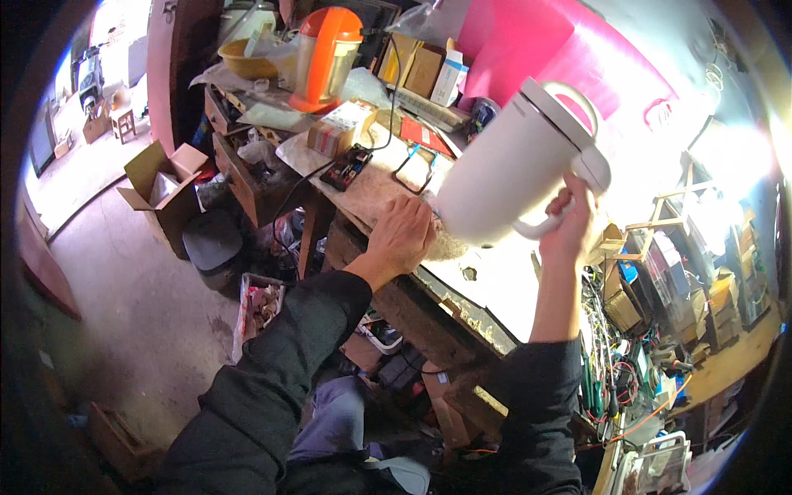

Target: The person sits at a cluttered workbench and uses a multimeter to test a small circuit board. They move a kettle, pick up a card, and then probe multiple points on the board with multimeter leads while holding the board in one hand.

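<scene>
A white soy milk maker with a grey band and pink-marked lid is tilted above the workbench. Its side handle is in the grip of my right hand, the fingers wrapped round it. Left of the jug's bottom, close over the bench, is my left hand. Its fingers are curled together, and what they hold, if anything, is hidden. Just beyond that hand lie a thin dark loop with blue bits and a small black part with coloured pieces.
An orange appliance, a taped carton and a yellow bowl stand farther back. A black cable crosses the bench. Pink sheeting hangs behind. Tools and wires crowd the right. An open cardboard box stands left.
</scene>
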`<state>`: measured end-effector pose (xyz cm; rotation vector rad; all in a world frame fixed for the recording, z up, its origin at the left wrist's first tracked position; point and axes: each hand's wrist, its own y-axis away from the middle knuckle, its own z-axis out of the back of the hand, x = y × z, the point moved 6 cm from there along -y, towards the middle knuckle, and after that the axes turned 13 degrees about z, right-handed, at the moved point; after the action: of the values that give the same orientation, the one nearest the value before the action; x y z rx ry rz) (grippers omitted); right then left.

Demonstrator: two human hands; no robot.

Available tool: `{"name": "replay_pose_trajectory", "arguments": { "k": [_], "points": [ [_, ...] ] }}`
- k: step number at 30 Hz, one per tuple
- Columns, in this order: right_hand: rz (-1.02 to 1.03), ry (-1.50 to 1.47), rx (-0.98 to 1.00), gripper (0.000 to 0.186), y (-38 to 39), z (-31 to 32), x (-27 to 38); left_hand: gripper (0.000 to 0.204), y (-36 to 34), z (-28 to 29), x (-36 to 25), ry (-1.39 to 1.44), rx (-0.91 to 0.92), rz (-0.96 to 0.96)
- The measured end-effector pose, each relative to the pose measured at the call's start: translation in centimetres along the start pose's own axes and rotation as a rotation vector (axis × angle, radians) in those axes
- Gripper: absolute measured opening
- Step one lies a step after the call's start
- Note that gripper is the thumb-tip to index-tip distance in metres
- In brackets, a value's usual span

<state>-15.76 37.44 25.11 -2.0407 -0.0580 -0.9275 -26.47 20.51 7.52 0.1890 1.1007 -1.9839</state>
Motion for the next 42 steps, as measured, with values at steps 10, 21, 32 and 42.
{"name": "replay_pose_trajectory", "arguments": {
  "k": [10, 21, 32, 42],
  "points": [
    [-0.023, -0.165, 0.136, 0.01, -5.8, -8.2, -12.6, 0.017, -0.4, -0.4, -0.1, 0.029, 0.072, -0.026],
    [-0.048, -0.151, 0.189, 0.015, -8.8, -11.4, -21.6, 0.018, -0.1, -0.4, -0.2, -0.02, 0.1, -0.027],
    [-0.005, -0.149, 0.337, 0.016, -10.8, -12.7, -24.3, 0.012, -0.2, -0.2, -0.3, 0.003, 0.053, -0.034],
    [-0.091, 0.203, 0.408, 0.009, -12.8, -12.9, -23.8, 0.012, -0.1, 0.1, -0.1, 0.11, -0.002, -0.031]
  ]
}}
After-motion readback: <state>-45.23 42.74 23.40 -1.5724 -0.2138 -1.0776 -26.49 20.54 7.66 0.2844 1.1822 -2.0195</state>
